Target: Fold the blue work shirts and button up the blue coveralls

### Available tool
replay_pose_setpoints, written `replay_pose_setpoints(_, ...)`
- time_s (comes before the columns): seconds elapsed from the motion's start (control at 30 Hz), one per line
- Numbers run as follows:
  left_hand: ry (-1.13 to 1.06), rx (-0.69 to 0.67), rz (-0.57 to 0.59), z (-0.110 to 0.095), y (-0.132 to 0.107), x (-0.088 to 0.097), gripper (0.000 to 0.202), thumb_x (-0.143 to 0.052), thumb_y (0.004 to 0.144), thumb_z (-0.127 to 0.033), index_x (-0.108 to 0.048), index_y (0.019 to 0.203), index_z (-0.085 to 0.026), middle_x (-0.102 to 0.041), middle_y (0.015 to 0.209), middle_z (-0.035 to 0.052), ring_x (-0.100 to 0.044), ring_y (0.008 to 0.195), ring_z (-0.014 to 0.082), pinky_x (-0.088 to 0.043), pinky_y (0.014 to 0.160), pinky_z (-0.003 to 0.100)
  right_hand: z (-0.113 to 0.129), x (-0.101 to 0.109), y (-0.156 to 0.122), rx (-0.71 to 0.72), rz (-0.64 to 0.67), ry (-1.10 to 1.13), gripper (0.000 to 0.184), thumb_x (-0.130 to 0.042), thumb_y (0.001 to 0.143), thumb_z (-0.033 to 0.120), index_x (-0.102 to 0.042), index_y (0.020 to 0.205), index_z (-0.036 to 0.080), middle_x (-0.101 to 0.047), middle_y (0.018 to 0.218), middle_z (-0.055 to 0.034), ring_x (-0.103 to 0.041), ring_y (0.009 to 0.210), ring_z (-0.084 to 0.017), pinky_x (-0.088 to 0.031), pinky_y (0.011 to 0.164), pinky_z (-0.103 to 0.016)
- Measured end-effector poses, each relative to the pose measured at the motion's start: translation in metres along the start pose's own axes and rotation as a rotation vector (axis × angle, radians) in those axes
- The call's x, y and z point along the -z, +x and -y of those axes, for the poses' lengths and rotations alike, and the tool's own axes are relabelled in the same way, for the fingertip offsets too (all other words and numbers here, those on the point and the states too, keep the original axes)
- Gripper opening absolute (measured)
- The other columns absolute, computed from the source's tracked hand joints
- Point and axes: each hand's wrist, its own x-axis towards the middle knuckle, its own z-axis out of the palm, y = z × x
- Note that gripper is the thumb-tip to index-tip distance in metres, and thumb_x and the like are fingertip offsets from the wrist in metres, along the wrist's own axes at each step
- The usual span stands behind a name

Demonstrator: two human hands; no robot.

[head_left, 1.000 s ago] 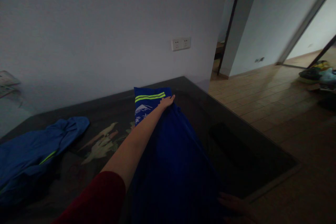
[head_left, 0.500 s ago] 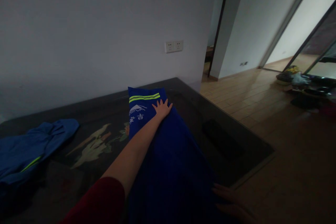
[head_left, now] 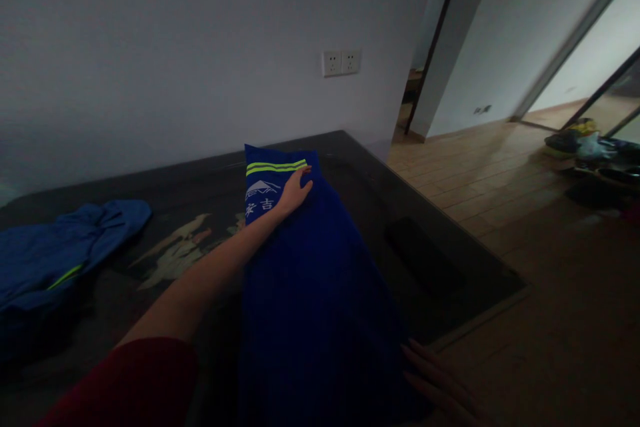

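A blue garment (head_left: 320, 280) lies folded into a long strip on a dark table. Yellow-green reflective stripes, a white logo and white characters mark its far end. My left hand (head_left: 296, 191) rests on that far end beside the stripes, thumb apart from the fingers and nothing gripped. Low on the right, in shadow, my right hand (head_left: 443, 380) touches the garment's near right edge with its fingers stretched out. The near end of the cloth is too dark to make out.
Another blue garment (head_left: 75, 240) with a yellow-green stripe lies crumpled at the table's left. A dark oblong object (head_left: 423, 257) lies right of the strip on the dark table (head_left: 360, 167). Behind are a wall with sockets (head_left: 341, 63) and, far right, floor clutter (head_left: 595, 147).
My left hand has shifted slightly left and its spread fingers have drawn closer together. My right hand stays by the near right edge. The camera view has tilted a little downward.
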Motion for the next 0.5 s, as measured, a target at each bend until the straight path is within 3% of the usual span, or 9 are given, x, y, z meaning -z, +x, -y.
replay_pose_setpoints(0.1, 0.076, -0.312, 0.213, -0.005, -0.079, 0.062, 0.041, -0.042, 0.090, -0.022, -0.049, 0.130, -0.023, -0.057, 0.128, 0.0055, -0.052, 0.121, 0.0178, -0.038, 0.107, 0.035, 0.000, 0.011, 0.004, -0.004, -0.030, -0.008, 0.057, -0.061, 0.084, 0.045, -0.050, 0.135, 0.023, -0.056, 0.133, -0.0090, -0.049, 0.125, -0.025, -0.051, 0.095, -0.033)
replay_pose_setpoints(0.17, 0.206, -0.471, 0.401, -0.004, -0.134, 0.096, 0.046, -0.044, 0.087, -0.017, -0.050, 0.131, -0.030, -0.054, 0.134, 0.0024, -0.047, 0.127, 0.0175, -0.030, 0.112, 0.037, 0.004, 0.016, 0.013, 0.003, -0.054, -0.035, 0.059, -0.066, 0.080, 0.043, -0.051, 0.134, 0.022, -0.055, 0.134, -0.0088, -0.047, 0.128, -0.025, -0.050, 0.097, -0.033)
replay_pose_setpoints(0.27, 0.362, -0.528, 0.567, 0.013, -0.194, 0.126, 0.069, -0.043, 0.079, -0.005, -0.041, 0.139, -0.038, -0.039, 0.148, -0.0021, -0.032, 0.138, 0.0183, -0.018, 0.117, 0.043, 0.015, 0.018, 0.034, 0.095, -0.035, -0.062, 0.060, -0.070, 0.076, 0.045, -0.055, 0.130, 0.022, -0.056, 0.133, -0.0082, -0.047, 0.128, -0.025, -0.044, 0.104, -0.038)
replay_pose_setpoints(0.33, 0.386, -0.462, 0.573, 0.032, -0.209, 0.134, 0.075, -0.041, 0.074, -0.001, -0.039, 0.140, -0.038, -0.035, 0.150, -0.0022, -0.028, 0.140, 0.0182, -0.016, 0.117, 0.045, 0.027, 0.014, 0.052, 0.182, -0.002, -0.059, 0.057, -0.070, 0.077, 0.045, -0.056, 0.128, 0.022, -0.056, 0.133, -0.0076, -0.046, 0.128, -0.025, -0.040, 0.107, -0.043)
replay_pose_setpoints(0.4, 0.321, -0.352, 0.508, 0.054, -0.204, 0.135, 0.071, -0.039, 0.074, 0.000, -0.045, 0.136, -0.034, -0.039, 0.148, -0.0008, -0.031, 0.138, 0.0167, -0.020, 0.116, 0.043, 0.042, 0.009, 0.074, 0.242, 0.033, -0.059, 0.050, -0.067, 0.081, 0.041, -0.057, 0.127, 0.023, -0.057, 0.132, -0.0066, -0.046, 0.129, -0.024, -0.039, 0.108, -0.043)
replay_pose_setpoints(0.5, 0.140, -0.071, 0.241, 0.082, -0.169, 0.128, 0.055, -0.040, 0.076, -0.004, -0.057, 0.123, -0.025, -0.053, 0.136, 0.0023, -0.044, 0.129, 0.0153, -0.031, 0.112, 0.034, 0.070, -0.003, 0.113, 0.260, 0.124, -0.072, 0.040, -0.062, 0.086, 0.035, -0.058, 0.125, 0.024, -0.059, 0.130, -0.0059, -0.047, 0.128, -0.021, -0.040, 0.107, -0.040)
